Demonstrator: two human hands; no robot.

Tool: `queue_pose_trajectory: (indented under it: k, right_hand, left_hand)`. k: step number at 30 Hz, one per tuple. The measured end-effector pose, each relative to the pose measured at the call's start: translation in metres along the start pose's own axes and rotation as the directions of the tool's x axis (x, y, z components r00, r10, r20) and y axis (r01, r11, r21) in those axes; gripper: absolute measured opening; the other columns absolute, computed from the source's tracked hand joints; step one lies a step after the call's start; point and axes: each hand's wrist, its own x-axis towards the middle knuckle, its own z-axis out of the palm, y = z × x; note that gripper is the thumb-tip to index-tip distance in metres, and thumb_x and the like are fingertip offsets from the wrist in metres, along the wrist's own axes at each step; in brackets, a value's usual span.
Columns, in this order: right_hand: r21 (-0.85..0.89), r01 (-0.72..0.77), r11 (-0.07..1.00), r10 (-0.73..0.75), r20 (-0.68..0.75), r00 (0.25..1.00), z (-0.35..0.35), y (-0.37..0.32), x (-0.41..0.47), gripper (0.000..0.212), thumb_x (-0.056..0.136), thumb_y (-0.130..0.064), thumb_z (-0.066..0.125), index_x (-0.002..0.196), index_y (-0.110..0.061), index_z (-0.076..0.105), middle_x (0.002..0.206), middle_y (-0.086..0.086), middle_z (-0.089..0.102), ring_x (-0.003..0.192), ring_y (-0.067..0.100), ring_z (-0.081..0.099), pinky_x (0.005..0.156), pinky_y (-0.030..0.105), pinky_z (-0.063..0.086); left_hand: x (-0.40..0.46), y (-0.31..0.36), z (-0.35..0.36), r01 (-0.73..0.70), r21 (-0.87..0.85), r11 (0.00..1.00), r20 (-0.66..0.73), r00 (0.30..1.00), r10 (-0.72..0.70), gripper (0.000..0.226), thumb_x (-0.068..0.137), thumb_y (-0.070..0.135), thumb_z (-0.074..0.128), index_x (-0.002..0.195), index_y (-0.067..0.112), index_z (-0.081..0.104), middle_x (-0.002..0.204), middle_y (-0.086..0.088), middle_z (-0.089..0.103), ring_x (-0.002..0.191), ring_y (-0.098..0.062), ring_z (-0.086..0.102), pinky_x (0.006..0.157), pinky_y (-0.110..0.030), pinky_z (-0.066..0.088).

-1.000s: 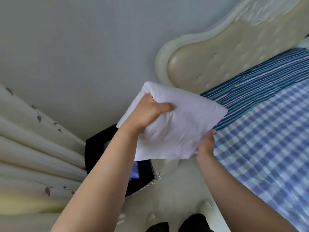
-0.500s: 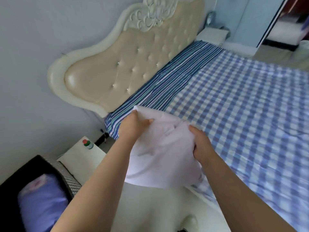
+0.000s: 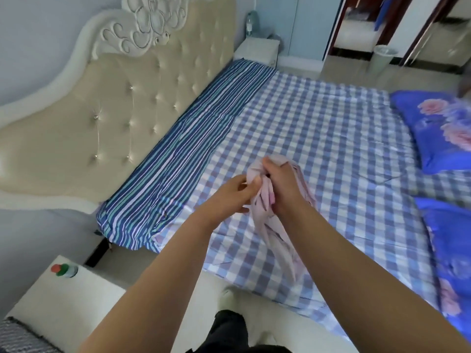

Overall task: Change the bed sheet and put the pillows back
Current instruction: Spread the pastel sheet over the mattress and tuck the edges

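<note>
Above the near edge of the bed, a bunched pale pink cloth (image 3: 270, 215) hangs from two bare hands, its long axis running from the gathered top by the knuckles down and slightly right toward the person's body. The right hand (image 3: 281, 188) grips the crumpled top of the cloth in a closed fist, thumb tucked over the folds. The left hand (image 3: 230, 196) pinches the fabric just beside it, fingertips meeting the cloth at the same bundle. Both hands are held close together over the blue-and-white checked sheet (image 3: 331, 154) that covers most of the mattress.

Much of the cloth is hidden: its upper part is buried inside the right fist, and the right forearm crosses its lower tail, so its full shape and size cannot be made out. The fabric is soft, twisted into long creases, and slightly blurred.

A band of blue striped sheet (image 3: 183, 154) lies along the head of the bed, against the cream tufted headboard (image 3: 114, 110). Blue floral bedding (image 3: 438, 128) is cut off at the right edge. A white bedside table (image 3: 61, 301) stands at lower left, carrying a small bottle (image 3: 63, 270) with a red and green cap.
</note>
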Motion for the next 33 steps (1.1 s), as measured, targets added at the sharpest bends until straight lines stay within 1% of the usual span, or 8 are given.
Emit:
queue_pose_trajectory:
  k: [5,10,12,15,19,23,28,33]
  right_hand:
    - [0.051,0.181,0.982,-0.176,-0.082,0.981,-0.025,-0.027,0.031,0.008,0.095,-0.011,0.051,0.102,-0.014,0.049,0.086,0.01,0.056,0.071,0.02,0.058,0.065,0.032,0.052]
    - [0.163,0.132,0.978,-0.12,-0.078,0.99,-0.037,-0.053,0.057,0.014,0.104,-0.031,0.029,0.112,-0.025,0.04,0.082,0.006,0.046,0.073,0.001,0.055,0.091,0.03,0.049]
    - [0.171,0.087,0.981,-0.099,0.066,0.993,-0.034,-0.061,0.066,0.021,0.104,-0.019,0.029,0.093,-0.016,0.046,0.07,0.007,0.048,0.072,0.006,0.054,0.079,0.027,0.05]
    - [0.375,0.242,0.895,-0.237,-0.059,0.97,-0.041,-0.062,0.075,0.01,0.099,-0.011,0.044,0.099,-0.007,0.054,0.092,0.013,0.061,0.087,0.023,0.063,0.079,0.036,0.055]
    - [0.104,0.305,0.947,-0.302,-0.045,0.952,-0.059,-0.063,0.094,0.039,0.091,-0.028,0.063,0.121,-0.006,0.05,0.114,0.016,0.064,0.107,0.029,0.064,0.092,0.041,0.053]
    - [-0.276,0.17,0.946,-0.203,-0.098,0.974,-0.074,-0.065,0.108,0.095,0.052,-0.06,0.083,0.129,-0.021,0.043,0.12,0.001,0.062,0.109,0.018,0.063,0.093,0.04,0.053]
    - [-0.419,0.024,0.908,-0.066,-0.086,0.994,-0.115,-0.075,0.126,0.05,0.079,-0.034,0.069,0.122,-0.011,0.058,0.11,0.006,0.067,0.101,0.022,0.064,0.092,0.041,0.053]
    - [-0.361,0.018,0.932,-0.071,-0.135,0.988,-0.164,-0.083,0.137,0.024,0.093,-0.024,0.056,0.096,-0.002,0.065,0.097,0.013,0.064,0.091,0.027,0.061,0.085,0.04,0.051]
  left_hand:
    - [0.049,0.023,0.003,-0.066,0.105,0.992,0.058,0.996,0.06,0.037,0.095,0.05,0.045,0.116,0.027,0.065,0.107,0.005,0.07,0.1,-0.013,0.065,0.088,-0.031,0.054]
    - [0.097,0.038,-0.003,-0.173,0.063,0.983,0.435,0.891,0.129,0.06,0.089,0.039,0.063,0.143,0.037,0.034,0.133,0.013,0.054,0.121,-0.004,0.053,0.1,-0.03,0.048]
    - [0.112,0.04,-0.002,-0.212,0.07,0.975,0.433,0.887,0.162,0.071,0.086,0.03,0.069,0.144,0.039,0.03,0.135,0.019,0.049,0.125,0.0,0.048,0.1,-0.023,0.045]
    - [0.133,0.04,-0.001,-0.154,0.065,0.986,0.304,0.944,0.128,0.023,0.097,0.029,0.051,0.118,0.037,0.056,0.12,0.011,0.063,0.115,-0.013,0.058,0.097,-0.031,0.049]
    - [0.156,0.042,0.001,0.041,-0.122,0.992,0.337,0.941,0.002,0.033,0.1,0.045,0.034,0.117,0.031,0.059,0.12,-0.002,0.066,0.111,-0.02,0.063,0.097,-0.044,0.05]
    - [0.18,0.043,0.015,0.188,-0.231,0.955,0.4,0.913,-0.083,0.049,0.101,0.046,0.027,0.134,0.017,0.049,0.127,-0.008,0.062,0.117,-0.022,0.06,0.097,-0.042,0.049]
    - [0.209,0.043,0.047,0.295,-0.241,0.925,0.415,0.893,-0.176,0.055,0.098,0.053,0.027,0.134,0.019,0.05,0.127,-0.008,0.063,0.118,-0.024,0.059,0.101,-0.044,0.046]
    - [0.229,0.049,0.097,0.276,-0.328,0.903,0.207,0.954,-0.217,0.056,0.098,0.054,0.032,0.123,0.013,0.06,0.117,-0.011,0.068,0.109,-0.024,0.065,0.094,-0.041,0.051]
